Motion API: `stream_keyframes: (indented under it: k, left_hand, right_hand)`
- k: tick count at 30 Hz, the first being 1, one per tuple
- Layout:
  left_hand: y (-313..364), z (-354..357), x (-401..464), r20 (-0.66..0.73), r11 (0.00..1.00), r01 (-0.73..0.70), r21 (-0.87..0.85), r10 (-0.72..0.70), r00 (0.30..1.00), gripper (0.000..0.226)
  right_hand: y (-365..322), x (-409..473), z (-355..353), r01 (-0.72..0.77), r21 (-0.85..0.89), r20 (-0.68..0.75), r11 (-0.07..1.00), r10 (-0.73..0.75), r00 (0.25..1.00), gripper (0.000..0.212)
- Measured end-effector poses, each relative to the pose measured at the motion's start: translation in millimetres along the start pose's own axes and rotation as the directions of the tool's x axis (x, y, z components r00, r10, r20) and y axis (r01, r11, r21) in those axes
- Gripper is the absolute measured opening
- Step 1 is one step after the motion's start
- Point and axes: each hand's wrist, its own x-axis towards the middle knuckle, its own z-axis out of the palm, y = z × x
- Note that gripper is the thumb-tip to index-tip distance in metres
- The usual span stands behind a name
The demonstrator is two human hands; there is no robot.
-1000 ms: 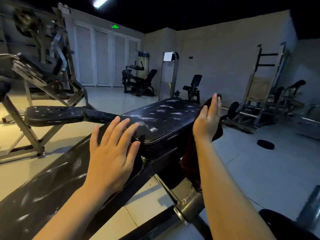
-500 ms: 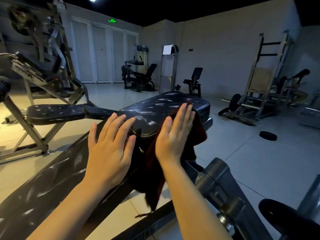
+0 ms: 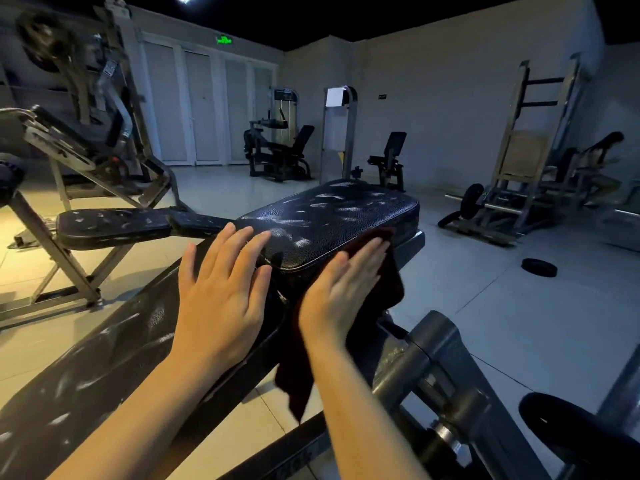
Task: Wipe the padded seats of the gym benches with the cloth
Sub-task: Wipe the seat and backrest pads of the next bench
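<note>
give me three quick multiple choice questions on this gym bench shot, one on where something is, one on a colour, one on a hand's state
1. Where is the cloth?
A. on the floor
B. draped over the right side edge of the seat pad
C. on the far bench

2. What colour is the cloth?
A. dark red
B. white
C. yellow

3. How is the left hand?
A. gripping a dumbbell
B. clenched in a fist
C. flat, fingers straight, at the pad's near end

Answers: 1 B, it hangs down the pad's side under the right hand. 2 A, maroon fabric shows. 3 C, fingers lie spread and hold nothing.
</note>
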Motion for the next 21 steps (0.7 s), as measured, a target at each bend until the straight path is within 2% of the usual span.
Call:
stream_keyframes:
  k: [3,7,11,15,17,19,21]
  left_hand:
    - [0.4,-1.7,0.2,0.008,0.999,-0.019,0.027,0.019,1.000,0.048]
    - [-0.3,-4.0,-0.6,0.003,1.000,-0.015,0.011,0.015,1.000,0.048]
    - [-1.6,-2.3,-1.8,-0.011,0.999,-0.037,-0.006,0.037,0.999,0.048]
    - [-0.4,0.3,1.3,-0.019,0.999,-0.027,-0.031,0.026,0.999,0.048]
    - [0.0,0.5,2.3,-0.023,0.999,-0.014,-0.051,0.013,1.000,0.049]
    - [0.8,-0.1,2.0,-0.022,0.999,-0.007,-0.051,0.006,1.000,0.050]
    - [-0.1,-0.3,1.5,-0.025,0.999,-0.003,-0.043,0.002,1.000,0.050]
  right_hand:
    - [-1.4,-15.3,5.2,0.023,0.019,0.025,1.000,-0.024,0.999,0.059]
    - [3.1,20.0,-3.6,0.055,0.020,-0.003,0.998,-0.055,0.998,0.063]
    - [3.8,94.6,-21.6,-0.073,-0.003,-0.122,0.997,0.072,0.990,0.061]
    - [-1.2,118.6,-30.6,-0.186,0.016,-0.145,0.982,0.186,0.972,0.058]
    - [-7.1,103.3,-24.3,-0.141,-0.016,-0.134,0.990,0.138,0.981,0.060]
    - [-13.2,78.5,-14.0,-0.023,-0.079,-0.091,0.997,0.016,0.996,0.061]
    - [-18.3,56.2,-7.9,0.080,-0.051,-0.043,0.995,-0.082,0.996,0.065]
